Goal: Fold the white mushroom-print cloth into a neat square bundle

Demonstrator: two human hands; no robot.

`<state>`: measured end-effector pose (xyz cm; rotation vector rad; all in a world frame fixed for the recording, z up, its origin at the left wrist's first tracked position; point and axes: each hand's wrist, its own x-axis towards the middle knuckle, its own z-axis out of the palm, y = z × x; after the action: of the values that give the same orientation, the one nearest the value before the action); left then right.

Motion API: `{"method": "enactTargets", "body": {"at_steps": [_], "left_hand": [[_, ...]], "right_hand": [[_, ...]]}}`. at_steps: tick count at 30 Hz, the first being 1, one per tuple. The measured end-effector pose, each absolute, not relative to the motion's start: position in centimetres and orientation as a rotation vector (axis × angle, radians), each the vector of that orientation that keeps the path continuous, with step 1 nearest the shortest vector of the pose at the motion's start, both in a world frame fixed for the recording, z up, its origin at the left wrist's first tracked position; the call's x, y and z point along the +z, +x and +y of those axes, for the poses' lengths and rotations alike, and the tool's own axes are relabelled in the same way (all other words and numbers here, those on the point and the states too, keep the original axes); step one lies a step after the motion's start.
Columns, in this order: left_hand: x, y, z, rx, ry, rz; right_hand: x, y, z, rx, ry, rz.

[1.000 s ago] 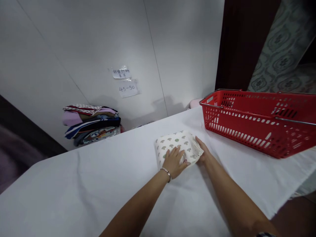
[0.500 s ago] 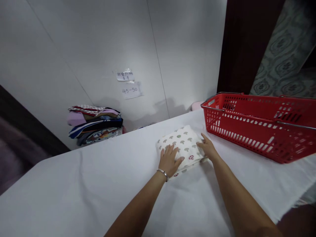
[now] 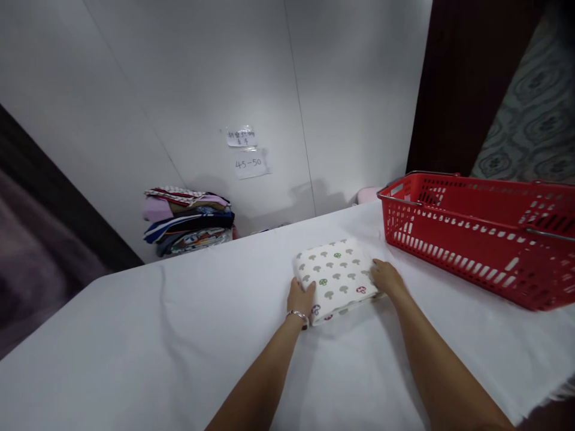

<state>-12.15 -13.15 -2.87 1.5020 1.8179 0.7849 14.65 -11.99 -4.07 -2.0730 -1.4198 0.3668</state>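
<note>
A folded white cloth (image 3: 339, 275) with a grey, green and red mushroom print lies flat on the table, a neat rectangle with its layers visible along the front edge. My left hand (image 3: 300, 299), with a bracelet at the wrist, grips its left edge, thumb near the top and fingers partly hidden at the side. Along the right edge, my right hand (image 3: 387, 278) holds the cloth, its fingertips tucked against the side and partly out of sight.
To the right stands a red plastic basket (image 3: 458, 239) with metal handles. A stack of folded clothes (image 3: 188, 221) sits beyond the table's far edge at the left. Paper notes (image 3: 251, 163) are taped to the wall. White fabric (image 3: 215, 359) covers the table.
My left hand has slid from the top of the cloth to its left edge. My right hand has moved lower on the right side. The cloth looks flatter and squarer; the camera view has shifted.
</note>
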Motion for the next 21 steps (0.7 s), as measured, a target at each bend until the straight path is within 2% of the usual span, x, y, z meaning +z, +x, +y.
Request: {"method": "enactTargets", "body": {"at_steps": [5, 9, 11, 14, 16, 18, 21], "left_hand": [[-2.1, -11.8, -12.7, 0.704, 1.392, 1.729], [0.0, -15.5, -10.5, 0.670, 1.488, 1.755], [1.3, -19.2, -8.9, 0.614, 1.531, 1.772], [2.8, -25.3, -7.0, 0.582, 1.537, 1.854], [3.0, -28.7, -6.7, 0.543, 1.524, 1.953], [2.4, -30.9, -6.9, 0.504, 1.512, 2.035], [0.7, -32.1, -7.7, 0.451, 1.520, 2.082]], "right_hand": [[-3.6, 15.1, -12.2, 0.436, -2.049, -1.460], [-2.9, 12.5, -13.5, 0.608, -1.943, -1.494], [-2.5, 9.4, -14.7, 0.787, -1.802, -1.553], [-1.8, 4.5, -16.7, 1.370, -1.509, -1.645], [-1.5, 2.6, -17.4, 1.585, -1.325, -1.637], [-1.5, 2.3, -17.3, 1.471, -1.294, -1.564], [-1.9, 3.9, -15.7, 1.120, -1.360, -1.373]]}}
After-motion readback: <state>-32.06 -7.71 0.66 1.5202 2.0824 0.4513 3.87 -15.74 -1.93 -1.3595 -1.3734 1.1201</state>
